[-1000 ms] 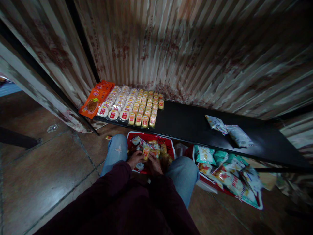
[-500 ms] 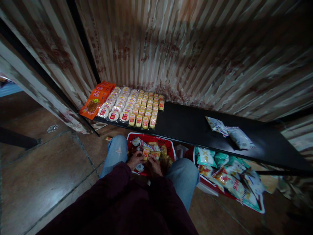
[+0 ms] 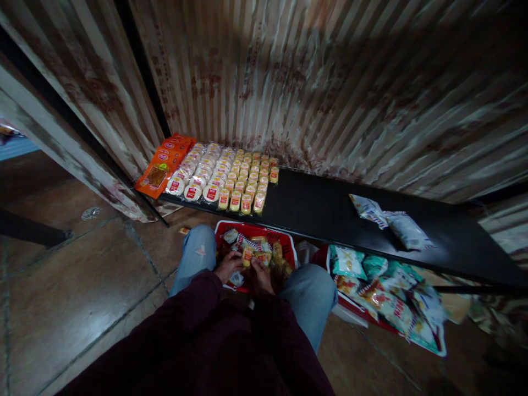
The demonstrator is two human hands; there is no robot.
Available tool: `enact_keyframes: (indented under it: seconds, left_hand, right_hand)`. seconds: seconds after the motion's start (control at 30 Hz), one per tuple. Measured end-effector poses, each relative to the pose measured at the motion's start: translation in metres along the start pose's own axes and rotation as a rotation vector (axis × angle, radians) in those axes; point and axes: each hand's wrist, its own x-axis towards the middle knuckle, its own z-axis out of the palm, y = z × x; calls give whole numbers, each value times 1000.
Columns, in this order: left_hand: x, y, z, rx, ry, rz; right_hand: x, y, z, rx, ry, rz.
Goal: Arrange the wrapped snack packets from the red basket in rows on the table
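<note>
Above a red basket (image 3: 292,248) between my knees, I hold a small yellow wrapped snack cake (image 3: 247,257) with a red and orange label. The fingers of my left hand (image 3: 229,266) are closed on its left side. Against its right lower side, my right hand (image 3: 261,274) pinches it too. Loose wrapped cakes and striped packets lie in the basket beneath both hands. On the black shelf (image 3: 313,203) beyond, similar yellow cakes (image 3: 246,203) stand in tight rows, beside rows of round white wrapped cakes (image 3: 192,192).
Orange snack bags (image 3: 159,173) lie at the shelf's left end. Two pale packets (image 3: 406,230) rest farther right on it. A second basket (image 3: 442,344), full of green and white snack bags (image 3: 348,262), stands on the floor to the right. A pleated curtain (image 3: 264,82) hangs behind.
The view has shifted very slightly. Both hands stay on the same wrapped cake, in nearly the same place over the basket.
</note>
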Motion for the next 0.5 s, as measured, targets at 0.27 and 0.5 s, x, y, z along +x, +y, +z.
enact_keyframes:
  seconds: [0.27, 0.5]
  left_hand:
    - [0, 0, 0, 11, -32, -25]
    - [3, -5, -2, 55, -2, -35]
  right_hand:
    - [-3, 3, 0, 31, 37, 20]
    - [7, 12, -5, 29, 38, 17]
